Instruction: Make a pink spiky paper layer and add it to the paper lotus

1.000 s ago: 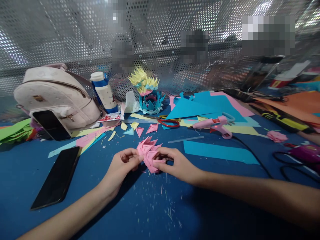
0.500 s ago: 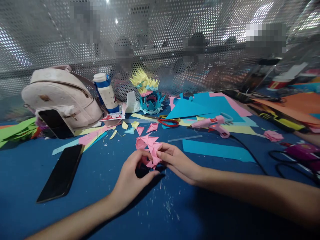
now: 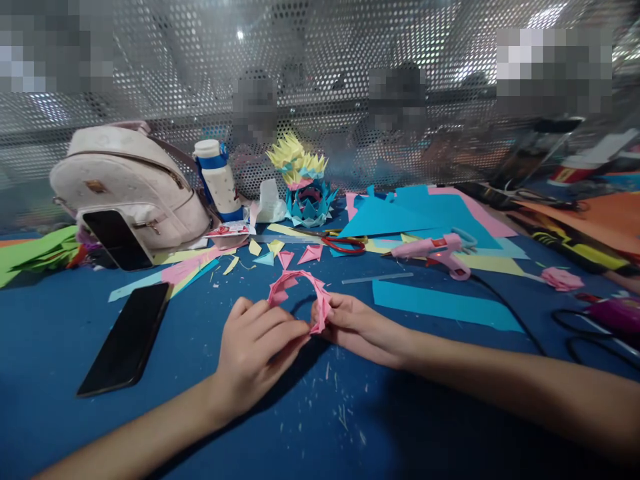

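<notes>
Across the blue bench (image 3: 190, 433), two pink triangles (image 3: 311, 254) lie unattached beyond a pink paper ring (image 3: 321, 293) of joined folded points, its closure hidden. The right hand (image 3: 357, 328) pinches the ring's right side; the left hand (image 3: 260, 350) covers its near left, grip unclear.

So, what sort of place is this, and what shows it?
It looks like a paper-craft work table: a pink glue gun and coloured paper sheets lie on it, and the right hand holds a folded pink ring. I can't tell whether it's a school.
</notes>
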### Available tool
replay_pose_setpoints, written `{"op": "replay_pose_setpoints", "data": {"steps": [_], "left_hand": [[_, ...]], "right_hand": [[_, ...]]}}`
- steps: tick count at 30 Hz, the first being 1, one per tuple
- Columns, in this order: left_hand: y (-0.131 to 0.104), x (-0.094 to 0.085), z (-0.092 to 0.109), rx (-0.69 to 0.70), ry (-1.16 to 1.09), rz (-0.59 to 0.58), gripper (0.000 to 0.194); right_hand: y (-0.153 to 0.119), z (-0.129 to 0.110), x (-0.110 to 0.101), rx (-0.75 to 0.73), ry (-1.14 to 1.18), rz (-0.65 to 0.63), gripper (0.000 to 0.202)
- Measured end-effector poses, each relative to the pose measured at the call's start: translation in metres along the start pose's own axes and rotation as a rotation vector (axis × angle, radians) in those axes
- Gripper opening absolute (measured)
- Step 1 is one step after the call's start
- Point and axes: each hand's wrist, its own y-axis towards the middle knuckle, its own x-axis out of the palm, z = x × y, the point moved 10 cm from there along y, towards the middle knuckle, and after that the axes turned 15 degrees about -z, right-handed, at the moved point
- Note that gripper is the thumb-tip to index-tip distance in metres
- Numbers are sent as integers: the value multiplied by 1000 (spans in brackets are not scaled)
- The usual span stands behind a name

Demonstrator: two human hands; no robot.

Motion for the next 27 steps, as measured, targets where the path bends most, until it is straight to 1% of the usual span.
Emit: {"op": "replay_pose_setpoints", "data": {"steps": [3, 6, 13, 18, 23, 27], "left_hand": [[1, -5, 9, 83, 80, 44, 14], [2, -9, 14, 108, 88, 61, 13], [4, -12, 11, 56, 8, 57, 9], [4, -9, 13, 59, -3, 37, 10], [4, -7, 14, 53, -21, 36, 9], [6, -5, 12, 30, -54, 28, 10]], "right_hand": [[-1, 4, -7, 0, 9, 14, 24], [-2, 6, -10, -3, 13, 8, 22], [-1, 4, -7, -5, -28, -21, 19], [-3, 4, -7, 33, -98, 26, 30], [-3, 2, -5, -3, -115, 53, 35], [-3, 3, -5, -11, -101, 65, 46]]}}
